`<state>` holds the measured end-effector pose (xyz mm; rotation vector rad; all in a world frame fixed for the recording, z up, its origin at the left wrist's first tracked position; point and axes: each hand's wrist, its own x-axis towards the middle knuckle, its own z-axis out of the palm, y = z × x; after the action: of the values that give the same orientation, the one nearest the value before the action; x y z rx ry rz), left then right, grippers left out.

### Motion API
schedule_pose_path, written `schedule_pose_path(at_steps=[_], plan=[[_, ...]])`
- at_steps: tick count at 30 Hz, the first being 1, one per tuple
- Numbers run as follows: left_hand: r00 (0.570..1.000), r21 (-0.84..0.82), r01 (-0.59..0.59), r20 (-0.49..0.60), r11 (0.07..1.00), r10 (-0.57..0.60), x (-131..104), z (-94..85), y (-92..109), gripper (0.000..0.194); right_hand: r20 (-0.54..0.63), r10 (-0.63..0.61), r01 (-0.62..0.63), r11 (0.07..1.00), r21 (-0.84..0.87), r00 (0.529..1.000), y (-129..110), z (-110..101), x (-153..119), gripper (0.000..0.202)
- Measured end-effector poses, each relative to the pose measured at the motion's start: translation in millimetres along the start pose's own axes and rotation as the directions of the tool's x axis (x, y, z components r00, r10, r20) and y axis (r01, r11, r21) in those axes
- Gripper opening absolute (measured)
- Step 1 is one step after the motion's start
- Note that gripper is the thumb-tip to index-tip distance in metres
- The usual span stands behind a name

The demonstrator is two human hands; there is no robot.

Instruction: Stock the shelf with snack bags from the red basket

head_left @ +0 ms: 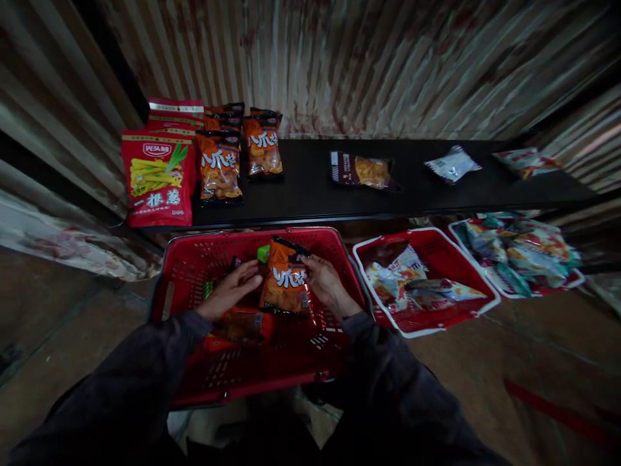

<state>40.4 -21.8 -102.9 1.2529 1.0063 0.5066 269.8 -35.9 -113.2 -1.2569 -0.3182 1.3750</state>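
Note:
My right hand (324,279) pinches the upper right edge of an orange and black snack bag (285,278), held upright over a large red basket (179,259). Just left of that bag is my left hand (233,288), its fingers stretched out and partly apart; whether a fingertip brushes the bag is hard to see. Inside the basket, another orange snack bag (242,325) lies flat below my left hand. A small bright green packet (263,253) shows behind the held bag. My left hand partly hides other dark and green packets.
On the black shelf (305,194) stand red snack bags (158,178) and orange-black bags (219,168). Farther right lie a brown bag (365,171), a white bag (453,165) and a red-white bag (528,162). Two white-rimmed baskets (439,327) (575,283) hold snack bags.

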Motion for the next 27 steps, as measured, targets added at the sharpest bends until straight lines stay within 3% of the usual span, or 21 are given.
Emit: schedule_pose_path(at_steps=[5, 8, 13, 20, 24, 27], plan=[[0.996, -0.264, 0.061, 0.08, 0.963, -0.041, -8, 26.5, -15, 0.053, 0.069, 0.008, -0.006, 1.0, -0.019, 0.998, 4, 7, -11, 0.027], [0.995, -0.322, 0.066, 0.093, 0.945, -0.038, -11, 28.0, -20, 0.05, 0.141, -0.063, 0.08, 0.99, -0.114, 0.988, -2, 6, -13, 0.027], [0.989, -0.272, 0.083, 0.139, 0.959, -0.046, -11, 20.9, -17, 0.046, 0.183, -0.12, 0.161, 0.962, -0.223, 0.976, -13, 0, -8, 0.027], [0.997, -0.344, 0.063, 0.053, 0.937, -0.048, -9, 14.7, -8, 0.042, 0.076, -0.2, 0.209, 0.969, -0.132, 0.977, -12, 0, -6, 0.026], [0.995, -0.369, 0.068, 0.097, 0.927, -0.034, -12, 16.9, -4, 0.043, 0.014, -0.238, 0.237, 0.962, -0.135, 0.971, -12, 2, -5, 0.029], [0.991, -0.416, 0.102, 0.122, 0.904, -0.055, -15, 19.5, -2, 0.047, 0.041, -0.231, 0.235, 0.965, -0.113, 0.972, -13, 3, -6, 0.028]])
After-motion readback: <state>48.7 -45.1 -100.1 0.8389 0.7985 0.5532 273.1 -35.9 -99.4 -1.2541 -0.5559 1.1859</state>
